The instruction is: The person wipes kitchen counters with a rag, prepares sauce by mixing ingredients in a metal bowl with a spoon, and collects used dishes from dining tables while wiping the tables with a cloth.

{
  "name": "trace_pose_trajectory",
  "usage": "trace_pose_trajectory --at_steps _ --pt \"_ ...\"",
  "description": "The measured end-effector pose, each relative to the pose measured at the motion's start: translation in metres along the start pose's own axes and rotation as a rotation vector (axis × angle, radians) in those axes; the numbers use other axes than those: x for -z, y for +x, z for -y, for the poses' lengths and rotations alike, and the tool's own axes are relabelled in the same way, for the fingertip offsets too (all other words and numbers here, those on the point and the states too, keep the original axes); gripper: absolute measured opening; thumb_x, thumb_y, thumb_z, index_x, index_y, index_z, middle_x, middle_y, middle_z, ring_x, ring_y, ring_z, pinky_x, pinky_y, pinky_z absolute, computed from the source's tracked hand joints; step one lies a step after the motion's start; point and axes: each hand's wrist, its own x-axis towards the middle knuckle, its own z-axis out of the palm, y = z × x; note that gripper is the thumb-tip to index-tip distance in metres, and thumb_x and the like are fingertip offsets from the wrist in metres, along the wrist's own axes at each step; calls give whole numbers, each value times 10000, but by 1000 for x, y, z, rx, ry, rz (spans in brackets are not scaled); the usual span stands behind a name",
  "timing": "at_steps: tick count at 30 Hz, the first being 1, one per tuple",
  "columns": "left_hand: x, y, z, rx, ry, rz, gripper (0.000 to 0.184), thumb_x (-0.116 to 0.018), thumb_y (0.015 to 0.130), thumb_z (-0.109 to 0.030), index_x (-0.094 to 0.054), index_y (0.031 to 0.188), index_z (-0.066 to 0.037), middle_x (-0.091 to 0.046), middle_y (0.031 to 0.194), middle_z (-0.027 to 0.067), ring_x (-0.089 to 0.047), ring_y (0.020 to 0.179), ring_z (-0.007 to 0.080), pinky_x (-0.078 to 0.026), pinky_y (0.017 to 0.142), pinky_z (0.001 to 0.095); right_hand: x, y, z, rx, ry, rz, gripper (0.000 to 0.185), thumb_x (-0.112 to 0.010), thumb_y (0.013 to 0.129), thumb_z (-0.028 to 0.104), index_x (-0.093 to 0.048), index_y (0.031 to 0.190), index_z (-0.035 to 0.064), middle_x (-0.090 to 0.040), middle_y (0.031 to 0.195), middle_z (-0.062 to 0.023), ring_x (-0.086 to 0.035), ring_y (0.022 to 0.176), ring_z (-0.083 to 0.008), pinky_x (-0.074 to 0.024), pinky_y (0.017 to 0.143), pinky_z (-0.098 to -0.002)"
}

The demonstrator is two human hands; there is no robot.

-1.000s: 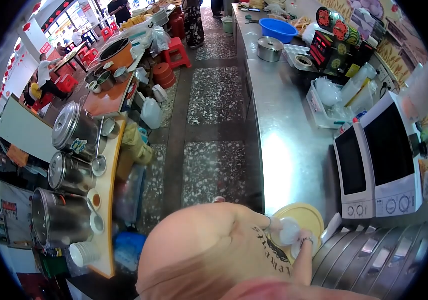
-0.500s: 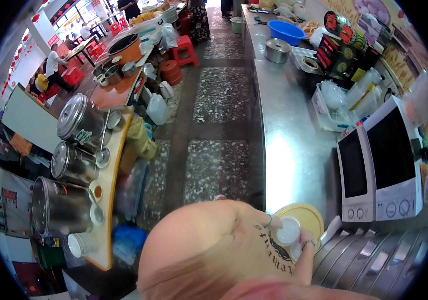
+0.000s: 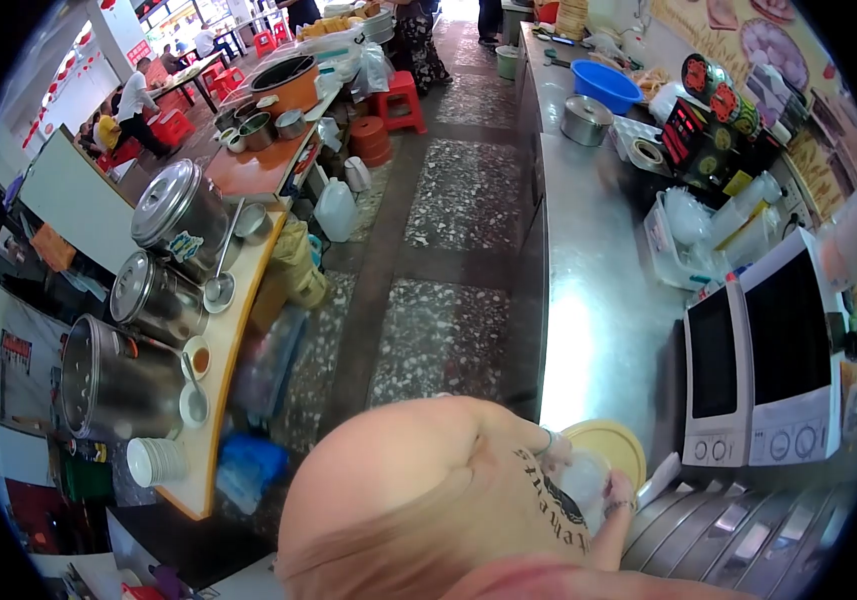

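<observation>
A white round container (image 3: 583, 478), blurred and partly translucent, lies between my two hands at the lower right, over the yellow round board (image 3: 616, 437). My left hand (image 3: 556, 453) closes on its left edge; a band circles the wrist. On the opposite edge my right hand (image 3: 619, 489) grips it, with a bracelet at the wrist. The fingers are small and partly hidden. My tan shirt (image 3: 508, 500) with dark lettering covers much of the lower view.
On the steel counter (image 3: 588, 330) stand white microwaves (image 3: 713, 385), a plastic bin (image 3: 663, 245), a lidded pot (image 3: 586, 120) and a blue basin (image 3: 605, 86). Steel pots (image 3: 113, 375) and stacked white bowls (image 3: 156, 462) line the left shelf. The floor aisle (image 3: 438, 330) runs between.
The view has shifted, so the surroundings sit farther right at the top. The white container has dropped slightly and looks blurrier between my hands; both hands stay at its edges.
</observation>
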Motion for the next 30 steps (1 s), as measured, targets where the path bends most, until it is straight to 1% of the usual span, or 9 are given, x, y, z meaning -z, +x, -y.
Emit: trace_pose_trajectory --at_steps 7,11,13,16,19,21,23,24,30 --pt "11 -23 -8 -28 203 -38 470 -515 901 -358 -547 1183 17 -631 1075 180 -640 913 263 -520 720 388 -3 5 -20 -62 494 -68 151 -611 796 124 -519 677 131 -446 581 11 -443 497 -118 -343 448 -256" --pt "6 -23 -7 -40 230 -108 486 -536 874 -372 -563 1171 11 -620 1097 184 -629 932 260 -511 746 389 2 6 -28 -77 419 -102 134 -584 827 161 -535 708 123 -462 602 -5 -460 518 -130 -361 460 -278" --pt "1 -15 2 -128 297 -148 486 -548 855 -367 -568 1173 0 -611 1114 182 -620 952 260 -501 765 389 13 14 -37 -5 -244 -45 144 -559 847 186 -540 734 98 -481 646 -19 -467 546 -131 -375 481 -280" --pt "4 -40 -5 -171 391 -153 506 -557 829 -356 -550 1211 -24 -595 1146 178 -604 992 259 -481 815 377 33 66 -101 91 -432 -120 171 -544 858 212 -581 804 54 -583 762 -89 -563 664 -186 -435 572 -330" --pt "29 23 47 -254 461 -105 539 -543 836 -338 -489 1287 -49 -590 1163 173 -599 1009 259 -475 850 361 -19 -29 13 214 -432 -637 249 -525 873 220 -623 947 3 -639 929 -165 -615 878 -271 -466 755 -401" --pt "54 29 62 -515 735 -119 543 -516 870 -309 -423 1347 -68 -596 1158 160 -603 999 246 -489 840 349 -44 -41 11 735 -873 -768 333 -472 896 237 -598 1054 -27 -622 1026 -204 -586 964 -324 -435 872 -403" --pt "93 -64 28 -331 416 -136 526 -511 897 -273 -390 1376 -90 -566 1197 141 -587 1015 216 -484 855 320 -63 -47 10 1021 -1141 -996 376 -448 908 245 -587 1108 -41 -615 1075 -221 -570 1013 -347 -417 933 -403" --pt "102 -118 1 -12 -137 -121 522 -522 905 -255 -383 1384 -103 -532 1242 132 -569 1038 199 -469 883 297 -67 -47 13 1004 -1139 -1010 374 -451 909 245 -588 1109 -40 -615 1077 -218 -568 1019 -344 -415 936 -403" --pt "211 -197 79 -317 -216 -385 503 -526 906 -250 -408 1332 -9 -566 1156 100 -566 994 170 -473 852 292 -112 -43 77 512 -819 -926 363 -467 913 241 -594 1110 -36 -618 1086 -199 -560 1053 -323 -404 951 -403"
